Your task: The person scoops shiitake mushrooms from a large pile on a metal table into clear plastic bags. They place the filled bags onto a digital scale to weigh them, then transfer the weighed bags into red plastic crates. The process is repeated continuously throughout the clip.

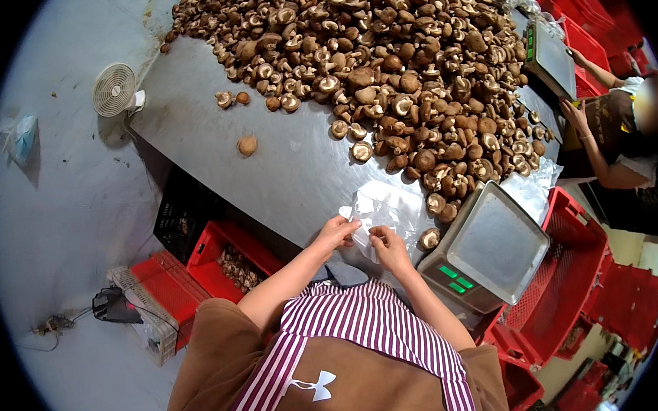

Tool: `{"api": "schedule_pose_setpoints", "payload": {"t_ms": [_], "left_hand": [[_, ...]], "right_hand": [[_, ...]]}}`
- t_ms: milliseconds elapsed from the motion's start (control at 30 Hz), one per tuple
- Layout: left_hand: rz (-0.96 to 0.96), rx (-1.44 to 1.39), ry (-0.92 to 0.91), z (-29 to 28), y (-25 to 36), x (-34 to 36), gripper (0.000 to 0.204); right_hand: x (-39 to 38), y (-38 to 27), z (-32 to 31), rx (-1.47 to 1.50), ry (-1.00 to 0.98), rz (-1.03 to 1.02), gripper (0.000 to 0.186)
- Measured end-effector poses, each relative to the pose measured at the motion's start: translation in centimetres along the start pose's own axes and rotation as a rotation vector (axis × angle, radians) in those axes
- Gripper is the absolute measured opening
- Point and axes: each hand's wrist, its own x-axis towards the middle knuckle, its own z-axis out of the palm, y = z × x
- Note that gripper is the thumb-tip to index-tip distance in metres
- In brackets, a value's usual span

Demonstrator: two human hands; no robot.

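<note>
Between my two hands lies a thin clear plastic bag (388, 206), crumpled and flat against the near edge of the metal table. My left hand (336, 233) pinches the bag's left edge. Fingers curled, my right hand (391, 248) grips its near side. Just beyond the bag rises a large heap of brown shiitake mushrooms (412, 82). One loose mushroom (429, 238) sits to the right of my right hand, beside a digital scale (498, 241) with a bare metal pan and green lit display.
A few stray mushrooms (247, 145) dot the metal table (190, 116). A small fan (115, 90) is at the left corner. Red crates (564, 282) stand right of the scale; another red crate (223, 244) holds mushrooms at lower left. At right, a co-worker's hands (577, 118) are near a second scale (552, 60).
</note>
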Motion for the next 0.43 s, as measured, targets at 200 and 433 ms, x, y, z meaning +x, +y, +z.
{"api": "schedule_pose_setpoints", "payload": {"t_ms": [200,433], "left_hand": [[0.088,0.115,-0.01,-1.5,-0.1,2.7,0.016],[0.184,0.194,-0.111,-0.2,1.2,2.4,0.02]], "right_hand": [[-0.6,-0.6,0.7,0.148,0.029,0.015,0.024],[-1.2,-0.7,0.7,0.37,0.215,-0.01,0.021]]}}
